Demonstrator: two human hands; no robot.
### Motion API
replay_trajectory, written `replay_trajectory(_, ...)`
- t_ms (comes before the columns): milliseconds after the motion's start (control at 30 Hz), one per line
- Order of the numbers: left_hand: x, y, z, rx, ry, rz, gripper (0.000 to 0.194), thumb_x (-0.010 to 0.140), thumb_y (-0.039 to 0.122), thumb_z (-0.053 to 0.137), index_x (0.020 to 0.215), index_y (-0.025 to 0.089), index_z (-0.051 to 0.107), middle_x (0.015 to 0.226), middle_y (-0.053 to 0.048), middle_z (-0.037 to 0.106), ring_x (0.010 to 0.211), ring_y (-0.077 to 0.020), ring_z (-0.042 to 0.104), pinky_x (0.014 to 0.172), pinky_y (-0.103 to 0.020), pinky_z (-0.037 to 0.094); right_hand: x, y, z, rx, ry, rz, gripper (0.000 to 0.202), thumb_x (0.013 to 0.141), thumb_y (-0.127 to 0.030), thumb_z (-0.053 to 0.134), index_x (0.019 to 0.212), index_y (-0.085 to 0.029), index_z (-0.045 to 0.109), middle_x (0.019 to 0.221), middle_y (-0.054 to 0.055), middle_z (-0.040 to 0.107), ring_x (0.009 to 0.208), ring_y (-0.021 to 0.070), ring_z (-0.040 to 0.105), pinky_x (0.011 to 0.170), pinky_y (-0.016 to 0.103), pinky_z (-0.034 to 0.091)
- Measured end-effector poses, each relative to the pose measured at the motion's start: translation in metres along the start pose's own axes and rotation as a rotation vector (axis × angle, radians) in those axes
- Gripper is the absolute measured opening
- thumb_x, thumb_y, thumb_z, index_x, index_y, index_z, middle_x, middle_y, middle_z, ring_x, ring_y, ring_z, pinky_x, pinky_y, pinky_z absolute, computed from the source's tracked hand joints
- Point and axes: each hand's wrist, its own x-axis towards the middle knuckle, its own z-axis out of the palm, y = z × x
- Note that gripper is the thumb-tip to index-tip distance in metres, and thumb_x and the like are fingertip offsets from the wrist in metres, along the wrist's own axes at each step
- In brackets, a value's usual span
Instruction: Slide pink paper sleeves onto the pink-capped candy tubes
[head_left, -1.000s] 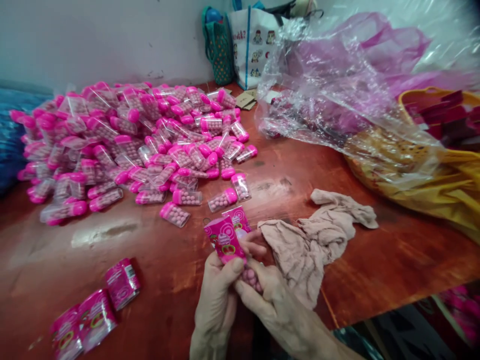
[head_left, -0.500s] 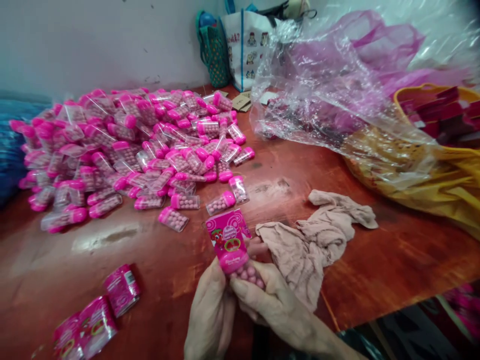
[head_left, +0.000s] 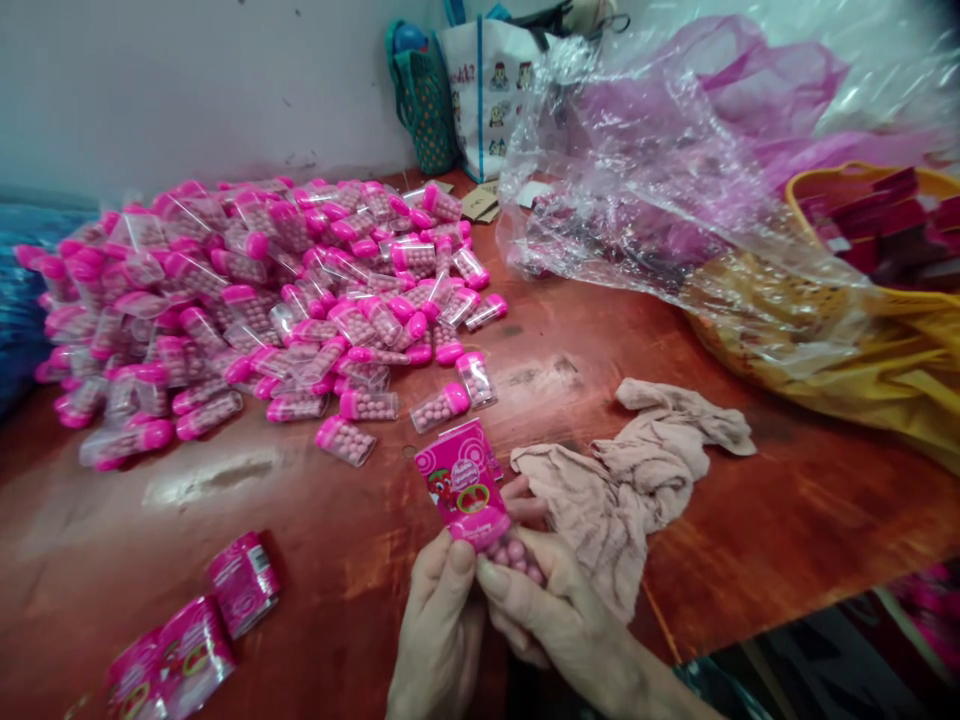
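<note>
Near the table's front edge, my right hand [head_left: 555, 600] grips a small clear container of pink candy balls [head_left: 517, 558]. A printed pink sleeve [head_left: 463, 485] with a strawberry picture covers the container's upper part. My left hand [head_left: 439, 620] pinches the sleeve's lower edge with its thumb in front; its other fingers are mostly hidden behind. To the left lie several candy containers in pink printed sleeves [head_left: 191, 650]. Beyond my hands spreads a big heap of unsleeved candy containers [head_left: 247, 300] with bright pink caps. A few loose ones sit close by, such as a capped container [head_left: 441, 406].
A crumpled beige cloth [head_left: 637, 470] lies right of my hands on the red-brown table [head_left: 750, 540]. At the right stands a yellow basket [head_left: 795, 185] of dark pink pieces, with clear plastic [head_left: 637, 220] beside it. Bags [head_left: 487, 100] stand against the wall.
Both hands have shifted slightly to the right with the container. The sleeve on it is turned a little more to a slant. The heap and the cloth lie as before.
</note>
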Motion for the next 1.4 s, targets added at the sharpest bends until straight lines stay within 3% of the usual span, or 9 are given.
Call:
replay_trajectory(333, 0.002, -0.003, 0.005, 0.001, 0.059, 0.057, 0.024, 0.081, 0.027, 0.056, 0.097, 0.017, 0.071, 0.096, -0.012, 0.071, 0.097, -0.0258, 0.062, 0.088, -0.035, 0.046, 0.002, 0.005, 0.005, -0.069, 0.076, -0.038, 0.037, 0.09, -0.05, 0.04, 0.07, -0.018, 0.04, 0.047, -0.009, 0.033, 0.039, 0.0039, 0.026, 0.038, 0.019, 0.018)
replay_trajectory(633, 0.001, -0.004, 0.006, 0.006, 0.07, 0.038, 0.021, 0.078, 0.024, 0.061, 0.094, 0.019, 0.072, 0.092, -0.009, 0.072, 0.095, -0.0239, 0.062, 0.09, -0.034, 0.045, 0.005, 0.003, 0.007, -0.045, 0.159, -0.056, 0.039, 0.088, -0.05, 0.043, 0.065, -0.018, 0.04, 0.045, -0.01, 0.03, 0.037, 0.003, 0.024, 0.035, 0.017, 0.016)
replay_trajectory(833, 0.007, -0.001, 0.001, -0.086, 0.246, 0.016, 0.019, 0.072, 0.026, 0.067, 0.087, 0.015, 0.072, 0.083, -0.009, 0.072, 0.08, -0.0208, 0.065, 0.079, -0.032, 0.05, 0.01, 0.007, -0.002, -0.069, 0.137, -0.046, 0.035, 0.09, -0.047, 0.042, 0.071, -0.018, 0.042, 0.047, -0.009, 0.034, 0.037, 0.0027, 0.025, 0.035, 0.016, 0.018)
replay_trajectory(1000, 0.012, 0.0, -0.003, -0.061, 0.316, 0.061, 0.016, 0.064, 0.024, 0.074, 0.077, 0.014, 0.073, 0.07, -0.006, 0.07, 0.067, -0.0171, 0.064, 0.072, -0.029, 0.052, 0.011, 0.005, -0.006, -0.125, 0.15, -0.019, 0.035, 0.09, -0.047, 0.042, 0.073, -0.017, 0.044, 0.049, -0.008, 0.037, 0.039, 0.0031, 0.026, 0.035, 0.016, 0.018)
replay_trajectory(1133, 0.011, 0.002, -0.001, 0.007, 0.293, 0.075, 0.015, 0.061, 0.022, 0.076, 0.073, 0.015, 0.073, 0.065, -0.004, 0.07, 0.062, -0.0149, 0.063, 0.071, -0.028, 0.052, 0.009, 0.0, -0.001, -0.143, 0.175, -0.018, 0.036, 0.089, -0.048, 0.042, 0.07, -0.018, 0.042, 0.049, -0.008, 0.035, 0.04, 0.0033, 0.027, 0.036, 0.016, 0.017)
replay_trajectory(1300, 0.007, 0.003, 0.003, 0.073, 0.209, 0.105, 0.014, 0.062, 0.02, 0.075, 0.077, 0.019, 0.075, 0.072, -0.005, 0.072, 0.082, -0.0214, 0.065, 0.083, -0.032, 0.049, 0.005, -0.002, 0.003, -0.159, 0.243, -0.048, 0.037, 0.087, -0.052, 0.043, 0.07, -0.018, 0.043, 0.047, -0.01, 0.027, 0.038, 0.0039, 0.024, 0.035, 0.017, 0.016)
replay_trajectory(1400, 0.008, 0.002, 0.004, 0.106, 0.202, 0.081, 0.017, 0.062, 0.017, 0.075, 0.08, 0.02, 0.075, 0.076, -0.005, 0.073, 0.085, -0.0218, 0.065, 0.085, -0.032, 0.048, 0.005, -0.003, 0.002, -0.247, 0.27, -0.066, 0.036, 0.087, -0.051, 0.042, 0.073, -0.018, 0.044, 0.05, -0.009, 0.027, 0.041, 0.005, 0.025, 0.037, 0.018, 0.018)
